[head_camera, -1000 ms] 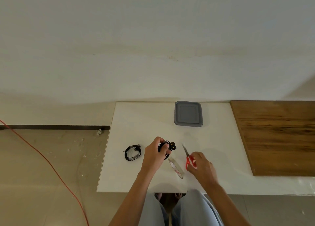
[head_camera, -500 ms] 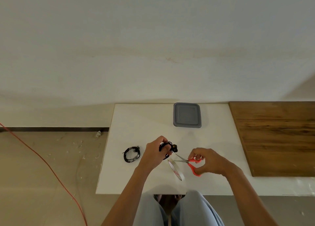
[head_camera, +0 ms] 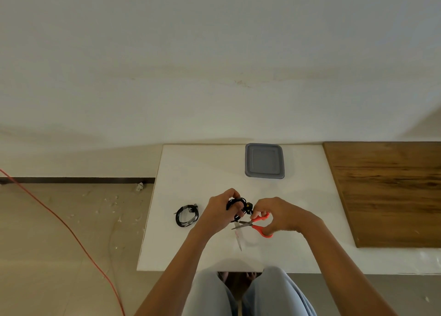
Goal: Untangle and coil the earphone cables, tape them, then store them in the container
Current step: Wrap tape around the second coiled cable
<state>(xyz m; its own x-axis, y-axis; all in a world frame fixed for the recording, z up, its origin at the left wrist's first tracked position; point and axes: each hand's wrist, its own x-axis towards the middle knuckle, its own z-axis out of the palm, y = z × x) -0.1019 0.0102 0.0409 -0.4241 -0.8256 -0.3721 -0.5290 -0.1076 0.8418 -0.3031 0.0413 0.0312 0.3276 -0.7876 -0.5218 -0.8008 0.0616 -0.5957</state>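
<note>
- Head view: a person sits at a white counter (head_camera: 191, 172), both bare forearms reaching in from the bottom edge, with knees in pale blue trousers (head_camera: 210, 294) below the near edge.
- The left hand (head_camera: 219, 214) is clenched round a coiled black earphone cable (head_camera: 236, 206). It holds the cable up over the middle of the counter, the fingers curled through and round the loops.
- The right hand (head_camera: 279, 216) grips the red-handled scissors (head_camera: 259, 225), with fingers through the handle rings. The blades point left, toward the base of the left hand.
- A pale strip of tape (head_camera: 239, 238) runs from just beside the scissor tips down toward the person. Whether the blades touch the tape cannot be told.
- A second coiled black cable (head_camera: 187, 215) lies flat on the counter, left of the left hand and apart from it, near the counter's left edge.
- The grey square container (head_camera: 264, 164) stands at the far edge of the counter, next to the wall and well apart from both hands. Whether it carries a lid cannot be told.
- A brown wooden surface (head_camera: 386, 191) lies along the counter's right side.
- On the tiled floor to the left, a thin red cord (head_camera: 71, 230) runs on a slant, with small pale scraps (head_camera: 140, 186) scattered near the dark skirting.
</note>
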